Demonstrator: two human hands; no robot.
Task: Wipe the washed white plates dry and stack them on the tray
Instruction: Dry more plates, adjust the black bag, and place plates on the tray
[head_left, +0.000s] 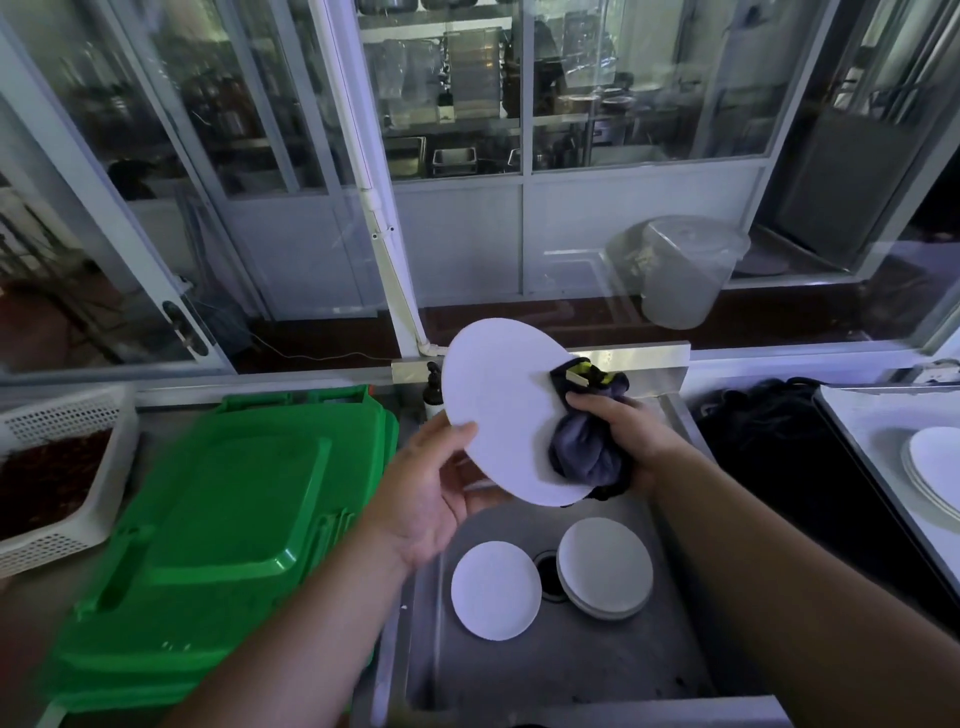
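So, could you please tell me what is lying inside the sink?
The sink holds a single white plate and a small plate stack flanking the drain. The held plate hides its back.

Left hand (441, 483) holds round white plate (498, 415) tilted over steel sink (545, 665), thumb on its lower-left rim. Right hand (623, 436) grips bunched dark grey cloth (587, 452) against plate's right edge. In sink: single white plate (495, 590), small plate stack (605, 569) by drain. Green plastic crates (223, 525) left. Stacked white plates (935, 467) on tray (857, 415) at right.
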